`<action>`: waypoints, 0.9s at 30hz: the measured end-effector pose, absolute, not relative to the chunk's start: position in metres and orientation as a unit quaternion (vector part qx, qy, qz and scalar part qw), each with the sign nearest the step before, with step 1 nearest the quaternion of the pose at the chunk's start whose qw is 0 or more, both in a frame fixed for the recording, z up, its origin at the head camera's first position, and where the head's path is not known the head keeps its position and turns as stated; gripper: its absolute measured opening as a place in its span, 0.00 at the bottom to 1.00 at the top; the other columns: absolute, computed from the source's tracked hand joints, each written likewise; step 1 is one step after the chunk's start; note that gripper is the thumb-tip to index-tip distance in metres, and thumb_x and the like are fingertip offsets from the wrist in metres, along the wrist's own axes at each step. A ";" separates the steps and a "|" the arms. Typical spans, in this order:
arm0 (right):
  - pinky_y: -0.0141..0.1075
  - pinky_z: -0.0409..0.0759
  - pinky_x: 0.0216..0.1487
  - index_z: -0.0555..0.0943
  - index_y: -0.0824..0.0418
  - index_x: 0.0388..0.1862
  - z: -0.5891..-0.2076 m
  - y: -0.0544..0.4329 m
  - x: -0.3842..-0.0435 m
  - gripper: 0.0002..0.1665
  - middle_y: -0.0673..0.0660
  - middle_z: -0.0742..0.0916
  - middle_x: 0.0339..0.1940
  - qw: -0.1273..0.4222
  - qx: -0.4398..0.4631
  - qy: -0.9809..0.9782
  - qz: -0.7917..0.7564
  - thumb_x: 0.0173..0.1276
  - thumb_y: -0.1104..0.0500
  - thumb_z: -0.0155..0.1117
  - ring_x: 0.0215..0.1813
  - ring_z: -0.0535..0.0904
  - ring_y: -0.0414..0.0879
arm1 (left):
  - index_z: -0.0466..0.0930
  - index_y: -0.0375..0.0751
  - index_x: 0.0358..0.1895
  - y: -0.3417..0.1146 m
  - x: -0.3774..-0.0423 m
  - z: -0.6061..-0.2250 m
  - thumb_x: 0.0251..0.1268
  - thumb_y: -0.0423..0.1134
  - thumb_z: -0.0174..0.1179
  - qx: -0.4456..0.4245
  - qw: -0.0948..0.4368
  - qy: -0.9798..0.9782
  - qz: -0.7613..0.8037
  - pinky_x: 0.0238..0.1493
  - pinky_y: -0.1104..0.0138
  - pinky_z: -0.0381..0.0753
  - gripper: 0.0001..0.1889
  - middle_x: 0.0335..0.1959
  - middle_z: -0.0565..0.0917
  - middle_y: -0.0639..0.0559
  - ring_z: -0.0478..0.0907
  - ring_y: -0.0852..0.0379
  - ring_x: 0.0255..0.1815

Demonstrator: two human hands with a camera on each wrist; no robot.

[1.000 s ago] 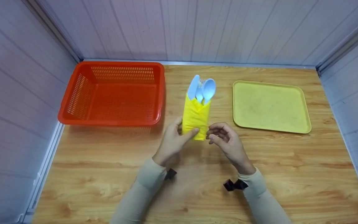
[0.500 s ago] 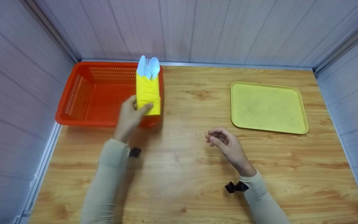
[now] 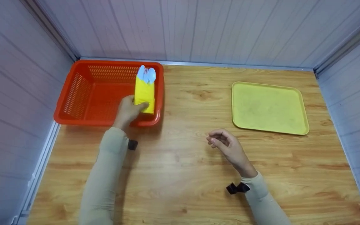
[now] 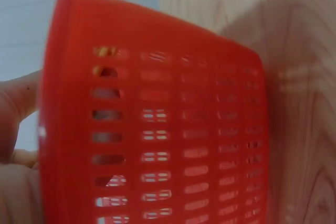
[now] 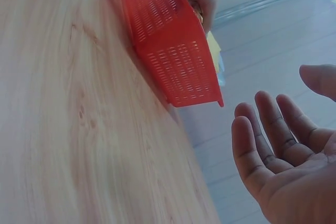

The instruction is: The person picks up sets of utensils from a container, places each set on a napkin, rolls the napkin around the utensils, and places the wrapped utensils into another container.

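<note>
My left hand point(image 3: 128, 110) grips the lower end of a yellow napkin pouch point(image 3: 144, 92), thumb across its front. A pale blue plastic knife point(image 3: 141, 72), a fork and a spoon point(image 3: 152, 75) stick out of its top. Hand and pouch are over the right part of a red plastic basket point(image 3: 108, 124). In the left wrist view the slotted basket wall point(image 4: 157, 103) hides the pouch and most of the hand. Out to the right, my right hand point(image 3: 227, 147) hovers above the table with loosely bent fingers, holding nothing; the right wrist view shows its fingers point(image 5: 273, 124) spread apart.
A yellow rectangular tray point(image 3: 269, 107) lies on the wooden table point(image 3: 180, 175) at the right. The basket stands at the back left, close to the panelled back wall point(image 3: 180, 31). Side walls close off the left and right.
My left hand has carried the cutlery pouch from the middle leftward over the basket, then lowered it slightly. The right hand has stayed nearly in place, with the pouch no longer beside it.
</note>
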State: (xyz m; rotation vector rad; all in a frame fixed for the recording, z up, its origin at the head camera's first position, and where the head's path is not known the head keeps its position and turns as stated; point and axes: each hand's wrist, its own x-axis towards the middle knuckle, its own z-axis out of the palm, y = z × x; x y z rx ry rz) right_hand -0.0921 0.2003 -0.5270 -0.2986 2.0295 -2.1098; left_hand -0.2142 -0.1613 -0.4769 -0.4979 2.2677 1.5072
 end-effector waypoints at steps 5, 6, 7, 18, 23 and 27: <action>0.49 0.81 0.51 0.74 0.78 0.57 -0.527 0.198 -0.092 0.20 0.71 0.82 0.50 0.108 -0.103 0.686 -0.713 0.75 0.63 0.61 0.51 0.79 0.63 | 0.64 0.44 0.70 -0.163 -0.227 -0.478 0.63 0.48 0.69 -0.203 0.229 0.811 0.499 0.62 0.56 0.73 0.35 0.58 0.74 0.49 0.71 0.48 0.57; 0.50 0.81 0.51 0.74 0.78 0.57 -0.527 0.198 -0.092 0.20 0.71 0.82 0.50 0.111 -0.105 0.685 -0.712 0.75 0.62 0.61 0.51 0.79 0.63 | 0.63 0.44 0.69 -0.164 -0.229 -0.479 0.63 0.48 0.70 -0.210 0.237 0.810 0.493 0.62 0.56 0.73 0.36 0.58 0.74 0.49 0.71 0.48 0.57; 0.50 0.80 0.52 0.74 0.77 0.57 -0.527 0.197 -0.092 0.20 0.72 0.82 0.50 0.115 -0.107 0.685 -0.712 0.75 0.62 0.61 0.51 0.79 0.63 | 0.62 0.45 0.69 -0.165 -0.230 -0.480 0.62 0.48 0.70 -0.216 0.245 0.809 0.488 0.62 0.55 0.72 0.36 0.58 0.73 0.49 0.71 0.47 0.58; 0.51 0.81 0.51 0.75 0.77 0.55 -0.532 0.197 -0.092 0.20 0.71 0.82 0.49 0.114 -0.109 0.690 -0.707 0.75 0.62 0.61 0.51 0.79 0.64 | 0.61 0.48 0.68 -0.167 -0.241 -0.491 0.56 0.47 0.74 -0.233 0.290 0.819 0.437 0.61 0.54 0.71 0.39 0.57 0.72 0.49 0.69 0.46 0.57; 0.51 0.81 0.51 0.77 0.74 0.54 -0.535 0.194 -0.092 0.16 0.69 0.82 0.49 0.119 -0.108 0.684 -0.712 0.75 0.63 0.61 0.51 0.80 0.60 | 0.61 0.48 0.69 -0.165 -0.246 -0.497 0.57 0.46 0.73 -0.228 0.310 0.826 0.412 0.61 0.55 0.71 0.39 0.57 0.72 0.49 0.69 0.47 0.57; 0.53 0.80 0.52 0.76 0.74 0.55 -0.536 0.192 -0.091 0.16 0.68 0.82 0.50 0.126 -0.103 0.680 -0.715 0.74 0.64 0.61 0.50 0.80 0.56 | 0.60 0.48 0.70 -0.166 -0.248 -0.501 0.57 0.47 0.73 -0.230 0.324 0.827 0.398 0.60 0.55 0.71 0.40 0.57 0.71 0.48 0.69 0.46 0.57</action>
